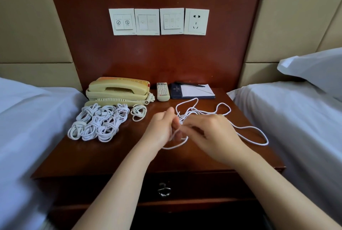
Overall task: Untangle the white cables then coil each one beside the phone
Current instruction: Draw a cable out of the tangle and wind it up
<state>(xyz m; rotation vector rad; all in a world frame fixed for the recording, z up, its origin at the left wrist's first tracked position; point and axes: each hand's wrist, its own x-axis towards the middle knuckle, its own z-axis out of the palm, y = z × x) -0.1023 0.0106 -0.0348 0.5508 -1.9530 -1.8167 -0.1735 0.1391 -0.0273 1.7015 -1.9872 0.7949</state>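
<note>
A loose white cable (248, 128) sprawls in loops over the right half of the wooden nightstand (114, 155). My left hand (162, 128) grips a bunch of its strands at the table's middle. My right hand (209, 135) pinches the same cable just to the right of the left hand, fingers curled round a strand. A cream corded phone (118, 90) stands at the back left. In front of it lies a pile of several coiled white cables (98, 122), with one more small coil (138, 112) to their right.
A white remote (162, 91) and a dark notepad with a pen (192, 90) lie at the back of the nightstand. Beds with white sheets flank it on both sides, with a pillow (314, 69) at the right. Wall switches and a socket (197, 21) sit above.
</note>
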